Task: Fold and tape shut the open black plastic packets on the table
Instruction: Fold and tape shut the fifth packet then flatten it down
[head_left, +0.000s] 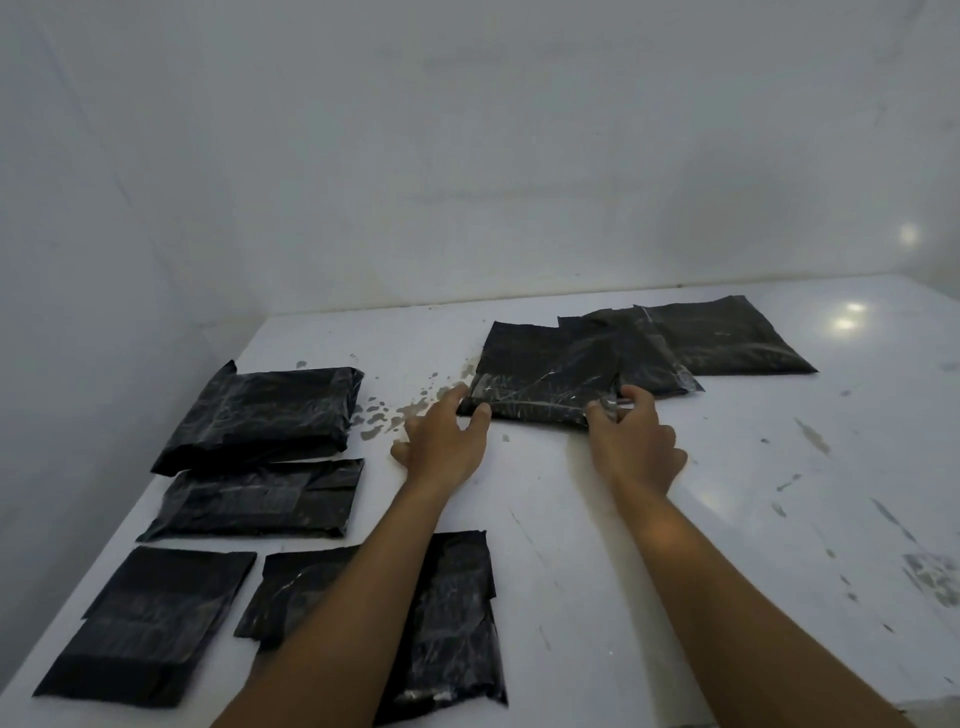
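Head view: black packet (540, 374) crinkled, glossy, near edge folded.

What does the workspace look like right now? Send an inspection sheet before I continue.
Surface: white table, scuffed, grey stains near the centre.
Job's things: black plastic packet in work, near edge looks folded; two more black packets overlapping behind it; several folded black plastic packets at the left.
Clutter: nothing seen.
Grippers: left hand grips the packet's near left corner; right hand pinches its near right corner.
Cables: nothing seen.
Surroundings: plain white walls, light reflections at the right.
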